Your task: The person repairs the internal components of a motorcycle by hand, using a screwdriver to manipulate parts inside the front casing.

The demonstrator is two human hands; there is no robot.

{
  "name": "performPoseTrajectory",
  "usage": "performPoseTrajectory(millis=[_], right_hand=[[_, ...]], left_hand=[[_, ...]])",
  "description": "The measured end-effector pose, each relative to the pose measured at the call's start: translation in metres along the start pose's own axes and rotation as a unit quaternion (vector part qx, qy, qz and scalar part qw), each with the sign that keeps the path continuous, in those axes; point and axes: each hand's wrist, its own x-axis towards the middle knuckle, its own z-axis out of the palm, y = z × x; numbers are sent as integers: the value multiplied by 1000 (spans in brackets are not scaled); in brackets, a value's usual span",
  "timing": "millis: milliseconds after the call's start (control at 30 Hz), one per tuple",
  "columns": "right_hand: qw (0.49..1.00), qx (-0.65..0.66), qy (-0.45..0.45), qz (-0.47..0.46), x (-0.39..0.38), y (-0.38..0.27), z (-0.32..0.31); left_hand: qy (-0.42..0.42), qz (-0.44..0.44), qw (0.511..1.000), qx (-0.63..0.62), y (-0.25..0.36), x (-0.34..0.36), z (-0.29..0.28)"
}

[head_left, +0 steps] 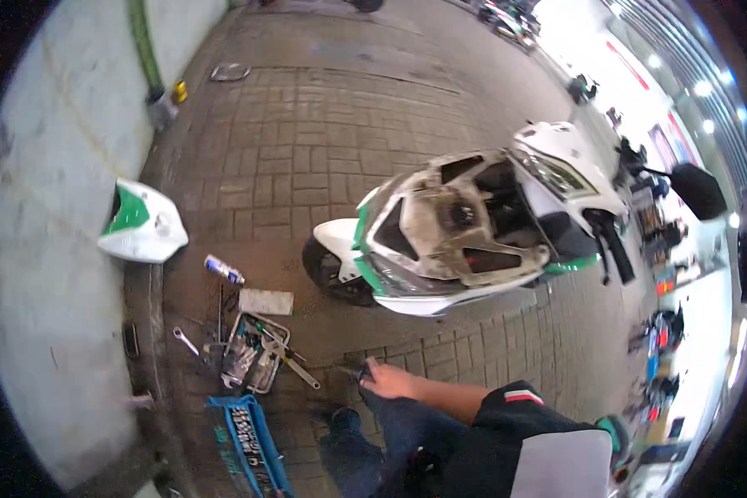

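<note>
Lying on its side across the grey brick paving (307, 166): a white-and-green scooter with its body panels stripped and the dusty inner frame bare (465, 224), front wheel toward the left, black handlebar and mirror toward the right. Well apart to the left, on the pale concrete strip: a detached white-and-green plastic fairing panel (141, 224). Near the lower edge: a blue plastic socket-set case lying open (253, 448). Just above it: a shallow grey metal tool tray full of mixed hand tools (253, 353), a long silver wrench (295, 365) slanting off its right side, a small silver spanner (185, 340) on the bricks to its left. Above the tray: a flat pale rag (266, 301) and a blue-and-white spray can (223, 270). Right of the tray, low over the paving: right hand (386, 380), fingers curled narrow around a small dark object too blurred to identify. Left hand: out of sight.
</note>
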Motion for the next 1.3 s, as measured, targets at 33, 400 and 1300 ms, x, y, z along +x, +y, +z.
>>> performPoseTrajectory(millis=[33,400,1300], right_hand=[[994,-19,85,-66,-14,-2,-18],[856,119,502,-26,-98,31,-230],[664,165,688,240,-40,57,-323]], left_hand=[[-6,41,999,-25,18,10,-18],[77,426,878,205,373,151,54],[-532,441,611,385,636,131,451]])
